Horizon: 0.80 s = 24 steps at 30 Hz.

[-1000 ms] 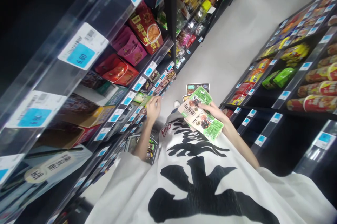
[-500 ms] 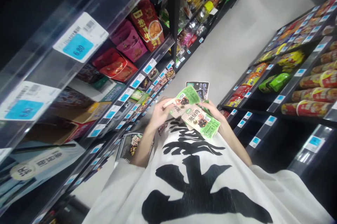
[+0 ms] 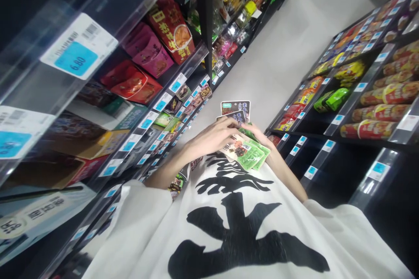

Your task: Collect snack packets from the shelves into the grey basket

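The green packets [image 3: 250, 158] were in front of the shirt [image 3: 216, 226], clamped in the right hand [image 3: 262, 138]. The left hand [image 3: 214, 136] lay across their upper part; whether it also gripped, I could not tell. Dark packets [image 3: 235, 107] showed just beyond the hands. All seemed light, flat, bendable and maybe slippery, so the edges looked best for holding. The left shelf [image 3: 194, 60] and right shelf [image 3: 322, 139] flanked the floor [image 3: 288, 39]; the left hand partly covered the packets.
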Each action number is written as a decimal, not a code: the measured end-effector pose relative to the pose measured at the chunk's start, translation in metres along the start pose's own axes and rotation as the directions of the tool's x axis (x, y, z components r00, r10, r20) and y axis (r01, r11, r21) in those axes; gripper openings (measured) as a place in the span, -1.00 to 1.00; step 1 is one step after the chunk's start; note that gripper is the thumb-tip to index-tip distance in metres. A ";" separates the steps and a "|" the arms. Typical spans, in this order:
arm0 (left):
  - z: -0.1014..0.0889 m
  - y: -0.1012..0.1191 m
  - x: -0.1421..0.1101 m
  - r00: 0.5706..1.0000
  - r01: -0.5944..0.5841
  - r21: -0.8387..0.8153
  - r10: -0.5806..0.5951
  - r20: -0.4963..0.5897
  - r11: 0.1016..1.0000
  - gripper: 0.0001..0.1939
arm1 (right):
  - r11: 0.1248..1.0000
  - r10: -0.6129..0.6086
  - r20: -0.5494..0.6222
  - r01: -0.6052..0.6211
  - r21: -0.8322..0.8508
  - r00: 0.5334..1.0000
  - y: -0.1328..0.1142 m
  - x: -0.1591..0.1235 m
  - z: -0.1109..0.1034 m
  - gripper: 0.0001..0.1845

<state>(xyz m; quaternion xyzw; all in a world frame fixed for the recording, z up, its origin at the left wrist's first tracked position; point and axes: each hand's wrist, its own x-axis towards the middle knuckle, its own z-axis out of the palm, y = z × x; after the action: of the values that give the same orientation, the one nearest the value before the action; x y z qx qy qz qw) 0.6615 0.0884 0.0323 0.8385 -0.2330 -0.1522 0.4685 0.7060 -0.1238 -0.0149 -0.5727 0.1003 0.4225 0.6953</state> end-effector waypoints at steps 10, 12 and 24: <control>0.003 0.006 -0.052 0.996 -0.038 -0.376 0.064 0.058 0.926 -0.61 | 0.991 0.100 -0.009 -0.098 0.089 0.995 -0.013 -0.015 0.009 -0.73; 0.009 0.001 -0.066 0.992 -0.050 -0.451 0.098 0.083 0.891 -0.58 | 0.987 0.122 -0.001 -0.121 0.105 0.993 -0.015 -0.016 0.012 -0.73; 0.054 -0.015 -0.086 0.755 0.194 -0.873 -0.636 -0.159 0.448 -0.61 | 0.985 0.164 -0.100 -0.159 0.061 0.981 -0.013 -0.011 0.020 -0.70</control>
<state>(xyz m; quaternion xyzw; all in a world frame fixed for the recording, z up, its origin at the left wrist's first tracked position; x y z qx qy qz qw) 0.5666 0.1021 -0.0051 0.5647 0.2056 -0.1487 0.7853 0.7015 -0.1108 0.0080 -0.5652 0.1939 0.4441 0.6676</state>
